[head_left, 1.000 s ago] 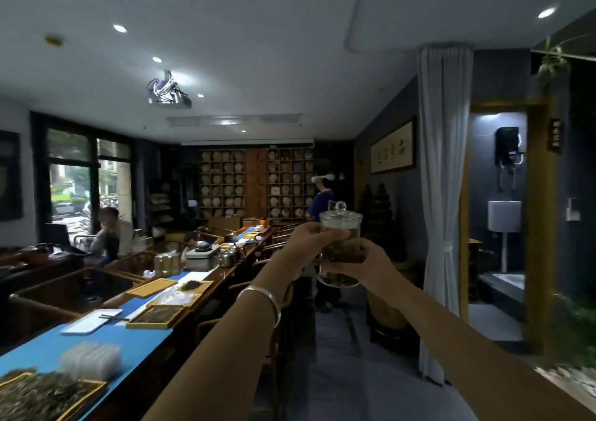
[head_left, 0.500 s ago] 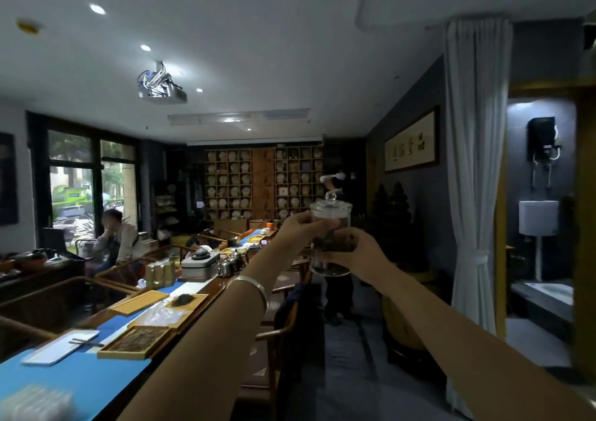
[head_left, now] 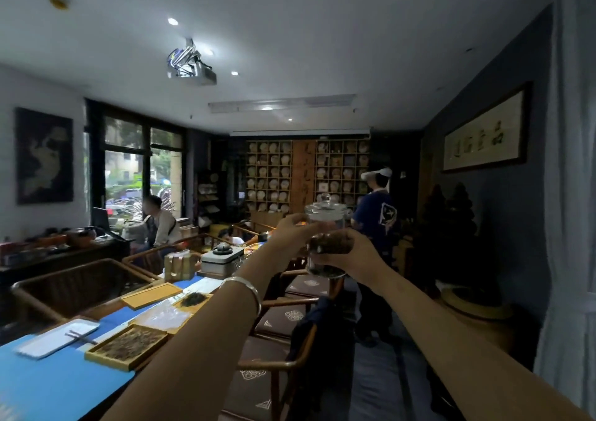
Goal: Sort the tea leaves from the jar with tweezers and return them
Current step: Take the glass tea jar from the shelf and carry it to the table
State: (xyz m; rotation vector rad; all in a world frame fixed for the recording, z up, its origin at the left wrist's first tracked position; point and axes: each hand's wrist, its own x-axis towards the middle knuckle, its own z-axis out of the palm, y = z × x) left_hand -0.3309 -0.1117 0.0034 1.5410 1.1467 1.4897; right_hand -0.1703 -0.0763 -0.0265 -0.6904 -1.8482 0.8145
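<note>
Glass jar (head_left: pixel 325 227): clear, lidded, held up at arm's length in front of the person, well above and to the right of the long table (head_left: pixel 48 385). Dark tea leaves (head_left: pixel 327 244) fill its lower part; the glass lid (head_left: pixel 326 206) with a round knob sits in place. Probably raised like this to view the contents against the room light, or in carrying; the pictures do not settle which.

Right hand (head_left: pixel 350 254): wrapped around the lower body of the jar, fingers curled closed against the glass, palm bearing the weight from the side and below.

Left hand (head_left: pixel 295 232): closed on the jar's upper part at the shoulder under the lid, fingertips pressed to the glass; a silver bracelet (head_left: pixel 246 288) sits on that wrist. The hold looks suited to steadying, or to lifting the lid next.

Table, lower left: blue mat; a wooden tray of loose tea leaves (head_left: pixel 127 345); a white tray (head_left: pixel 58 338) with a thin dark tool lying on it, possibly the tweezers, too small to tell; a second, empty-looking wooden tray (head_left: pixel 151 295) farther on; a small heap of leaves (head_left: pixel 193 298) beside it.

Judgement: sorting not yet begun or already finished; the jar is closed and away from the work surface.
</note>
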